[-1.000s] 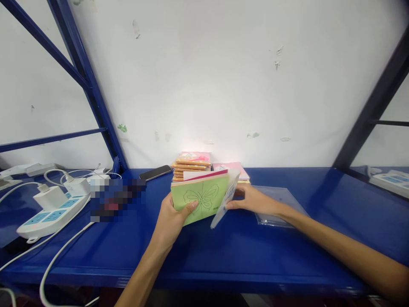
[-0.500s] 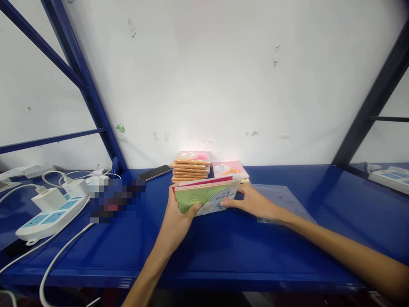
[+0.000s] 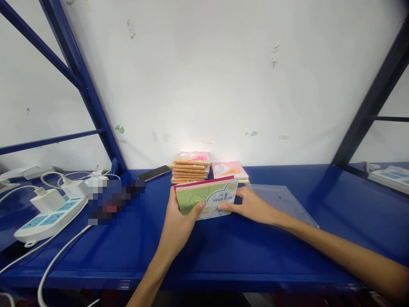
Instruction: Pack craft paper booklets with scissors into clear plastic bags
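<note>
Both hands hold a stack of coloured paper sheets [image 3: 190,198], tilted up on edge above the table, with a green sheet in front and pink and red edges behind. A white and blue printed card [image 3: 228,194] lies against its front right. My left hand [image 3: 179,209] is closed round the left end, thumb on the front. My right hand [image 3: 247,204] pinches the right end with the card, its thumb over the card's face; the fingers behind are hidden.
Behind stand a pile of packets [image 3: 191,170] and a lower pink packet [image 3: 230,169] with orange scissors on top. A clear plastic sleeve [image 3: 284,202] lies at right. To the left are a phone [image 3: 154,172], a blurred-out dark object [image 3: 115,202] and a power strip [image 3: 53,219] with white cables.
The printed card has slid left and down, now lying flatter against the front of the paper stack. My right hand moved slightly with it, while my left hand keeps its hold.
</note>
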Demonstrator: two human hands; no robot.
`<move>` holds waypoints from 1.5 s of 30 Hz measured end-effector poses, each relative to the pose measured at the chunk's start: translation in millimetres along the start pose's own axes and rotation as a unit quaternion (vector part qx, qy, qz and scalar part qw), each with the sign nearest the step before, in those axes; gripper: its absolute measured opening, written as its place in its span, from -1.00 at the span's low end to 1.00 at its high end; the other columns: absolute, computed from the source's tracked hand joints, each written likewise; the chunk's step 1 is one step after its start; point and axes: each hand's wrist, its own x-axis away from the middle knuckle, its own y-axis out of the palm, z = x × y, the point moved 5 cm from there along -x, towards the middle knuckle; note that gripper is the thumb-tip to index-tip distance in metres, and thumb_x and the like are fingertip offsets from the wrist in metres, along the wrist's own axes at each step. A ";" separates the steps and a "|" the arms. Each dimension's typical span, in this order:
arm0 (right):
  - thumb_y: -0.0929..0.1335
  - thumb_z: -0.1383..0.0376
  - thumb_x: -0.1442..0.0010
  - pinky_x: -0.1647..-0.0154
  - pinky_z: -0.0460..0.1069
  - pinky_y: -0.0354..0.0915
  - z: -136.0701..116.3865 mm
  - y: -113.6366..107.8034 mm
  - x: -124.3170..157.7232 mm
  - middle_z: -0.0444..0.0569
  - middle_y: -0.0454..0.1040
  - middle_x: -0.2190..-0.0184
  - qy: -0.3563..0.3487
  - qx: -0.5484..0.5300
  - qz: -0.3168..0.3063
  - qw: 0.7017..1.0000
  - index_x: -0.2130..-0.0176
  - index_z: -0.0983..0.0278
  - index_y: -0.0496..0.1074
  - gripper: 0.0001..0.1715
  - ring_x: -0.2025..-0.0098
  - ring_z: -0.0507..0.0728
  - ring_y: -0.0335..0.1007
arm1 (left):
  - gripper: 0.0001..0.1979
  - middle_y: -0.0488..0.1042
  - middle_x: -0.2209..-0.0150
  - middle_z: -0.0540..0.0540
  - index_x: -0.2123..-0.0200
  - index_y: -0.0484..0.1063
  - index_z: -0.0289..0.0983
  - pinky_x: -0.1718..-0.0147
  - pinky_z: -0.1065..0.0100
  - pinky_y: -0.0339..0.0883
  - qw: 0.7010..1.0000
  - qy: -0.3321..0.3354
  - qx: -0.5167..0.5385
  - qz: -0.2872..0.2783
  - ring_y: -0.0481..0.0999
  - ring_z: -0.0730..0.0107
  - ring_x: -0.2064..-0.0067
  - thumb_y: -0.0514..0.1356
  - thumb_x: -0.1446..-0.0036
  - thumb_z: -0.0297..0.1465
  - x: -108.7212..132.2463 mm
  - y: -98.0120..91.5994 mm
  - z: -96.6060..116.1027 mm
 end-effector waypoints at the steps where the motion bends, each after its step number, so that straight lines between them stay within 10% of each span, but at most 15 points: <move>1: 0.45 0.01 -0.23 -0.17 0.30 0.39 0.3 0.8 0.4 0.01 0.57 -0.09 0.005 0.000 -0.002 1.000 -0.07 0.13 0.58 -0.52 -0.12 0.34 0.49 | -0.38 0.56 -0.06 -0.20 -0.10 0.30 -0.21 -0.04 0.12 0.45 1.000 0.001 -0.010 0.005 0.57 0.03 -0.08 0.43 -0.03 -0.22 -0.6 -1.0 -0.7; 10: 0.51 0.09 -0.18 -0.08 0.28 0.44 -26.2 -21.5 9.1 0.03 0.41 -0.23 -0.112 0.112 0.166 0.973 -0.42 -0.02 0.04 0.00 -0.06 0.29 0.48 | -0.31 0.58 -0.09 -0.22 -0.20 0.33 -0.22 -0.05 0.12 0.44 0.999 -0.035 -0.009 -0.024 0.58 0.02 -0.09 0.43 -0.04 -0.18 -5.0 -2.5 -13.6; 16: 0.44 0.02 -0.27 0.13 0.21 0.48 -31.9 -27.5 10.6 0.00 0.57 -0.02 -0.140 0.218 0.180 0.949 -0.17 0.04 0.40 -0.48 0.24 0.22 0.52 | -0.22 0.58 -0.08 -0.23 -0.24 0.28 -0.20 -0.05 0.10 0.44 0.999 -0.038 0.005 -0.029 0.59 0.02 -0.07 0.47 0.02 -0.21 -4.6 -2.5 -12.3; 45: 0.42 0.03 -0.30 0.46 0.06 0.39 -21.5 -21.1 13.8 -0.15 0.54 0.42 -0.126 0.186 0.163 0.961 -0.21 -0.02 0.35 -0.47 0.52 0.09 0.42 | -0.55 0.65 0.00 -0.18 0.04 0.55 -0.25 0.01 0.06 0.53 0.996 -0.066 -0.006 -0.067 0.65 -0.02 0.02 0.45 -0.01 -0.22 -1.6 0.8 -15.6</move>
